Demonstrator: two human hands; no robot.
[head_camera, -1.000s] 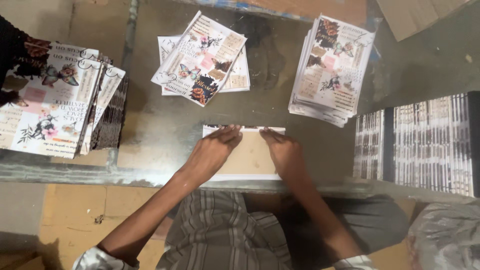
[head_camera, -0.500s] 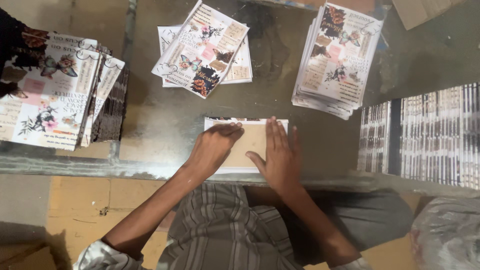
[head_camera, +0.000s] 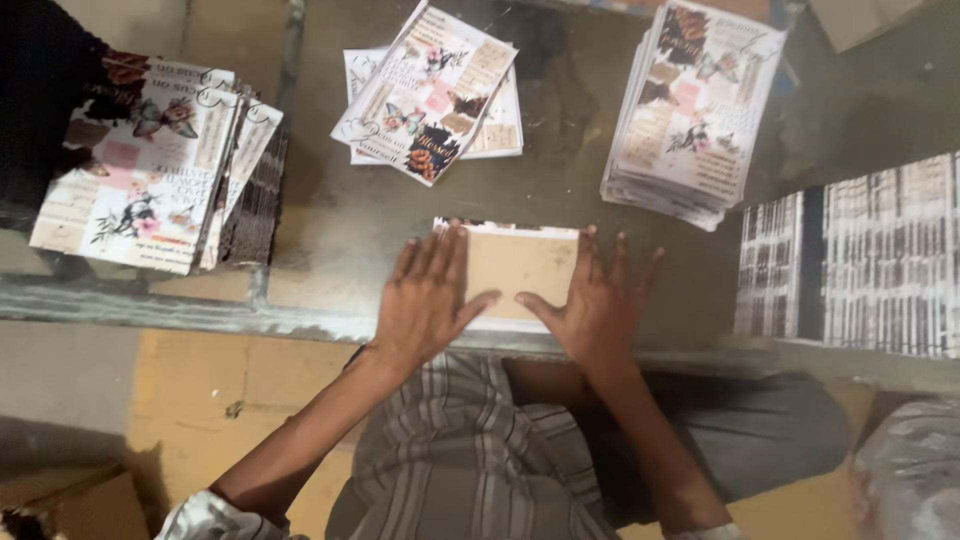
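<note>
A small booklet (head_camera: 518, 270) lies near the front edge of the grey table (head_camera: 330, 220), its plain tan side facing up and a white margin around it. My left hand (head_camera: 428, 298) lies flat on its left part, fingers spread and pointing away from me. Flat on the booklet's right part rests my right hand (head_camera: 598, 300), fingers apart, thumb pointing toward the left thumb. Neither hand grips anything.
Printed floral covers lie about: a stack at far left (head_camera: 150, 165), a few loose ones at top centre (head_camera: 430, 90), a tall stack at upper right (head_camera: 695, 105). Rows of bound booklet spines (head_camera: 870, 260) fill the right. Cardboard (head_camera: 70, 500) sits on the floor.
My hands have moved apart and flattened on the booklet. The right hand has slid from its middle to its right side; the left stays on the left part.
</note>
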